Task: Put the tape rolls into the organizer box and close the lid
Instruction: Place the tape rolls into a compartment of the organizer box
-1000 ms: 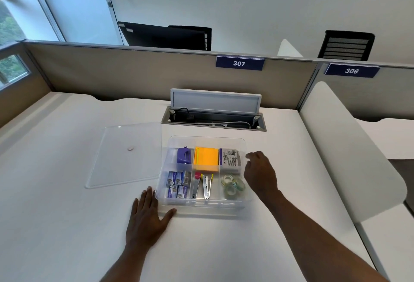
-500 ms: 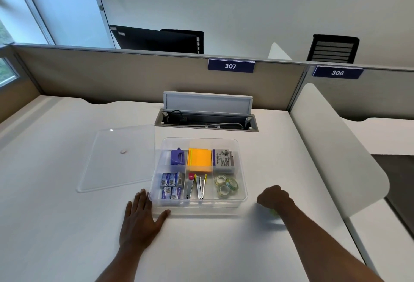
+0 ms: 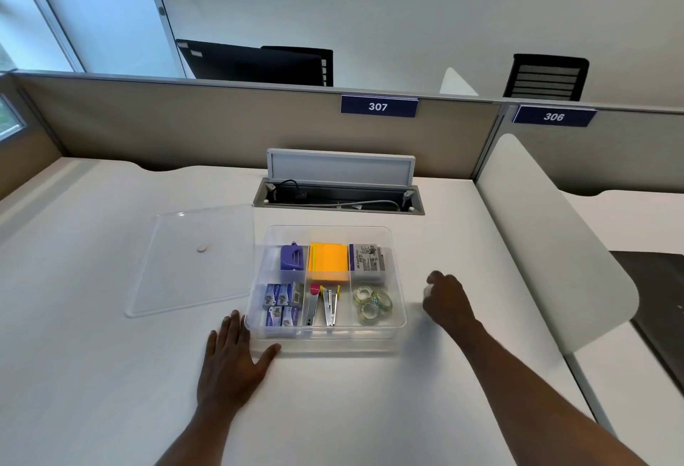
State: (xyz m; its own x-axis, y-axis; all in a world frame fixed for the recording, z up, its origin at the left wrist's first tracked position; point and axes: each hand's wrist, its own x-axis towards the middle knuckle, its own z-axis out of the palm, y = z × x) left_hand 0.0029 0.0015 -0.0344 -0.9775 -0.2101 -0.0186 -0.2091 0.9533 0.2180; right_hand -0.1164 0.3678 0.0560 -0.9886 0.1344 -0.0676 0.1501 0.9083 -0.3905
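Observation:
A clear organizer box stands open on the white desk. Its front right compartment holds three clear tape rolls. The clear lid lies flat on the desk to the left of the box. My left hand rests flat on the desk with fingers spread, the thumb touching the box's front left corner. Just to the right of the box, my right hand hovers with its fingers curled around a small clear tape roll, which is mostly hidden by the fingers.
Other compartments hold a purple punch, orange sticky notes, a staples pack, blue boxes and staple removers. Behind the box is an open cable tray. A white divider panel bounds the desk at right.
My right hand left the box, dropped to the desk on the right and closed on a tape roll, then rose back toward the box's right wall. The left hand stayed put.

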